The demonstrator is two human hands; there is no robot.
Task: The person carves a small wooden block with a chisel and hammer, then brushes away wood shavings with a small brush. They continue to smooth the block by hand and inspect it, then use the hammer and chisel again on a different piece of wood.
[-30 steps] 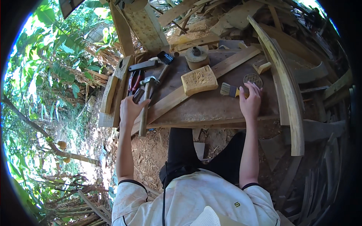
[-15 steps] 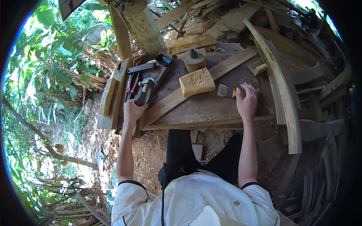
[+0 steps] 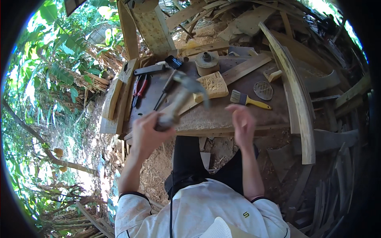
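Observation:
My left hand point(image 3: 149, 131) is closed round the handle of a claw hammer point(image 3: 180, 101), raised over the near left of the workbench. Motion blurs the hammer's head, which partly covers a carved yellowish wood block point(image 3: 216, 85). My right hand point(image 3: 243, 125) hovers at the bench's front edge, its fingers too smeared to read. Just beyond it lie a paintbrush point(image 3: 256, 103) with a yellow handle and an oval patterned piece point(image 3: 263, 90). Left of the block are red-handled pliers point(image 3: 140, 94) and a slim tool with a dark shaft point(image 3: 160, 99).
A plank point(image 3: 247, 67) lies diagonally across the workbench point(image 3: 238, 119). Behind the block stands a round wooden piece point(image 3: 207, 65) with a dark top. A dark bar point(image 3: 149, 70) rests at the back left. A long curved wood strip point(image 3: 295, 91) edges the right side, near scrap boards.
My left hand has lifted the hammer off the bench and brought it nearer and to the right. My right hand has drawn back from the brush and oval piece, toward me and left.

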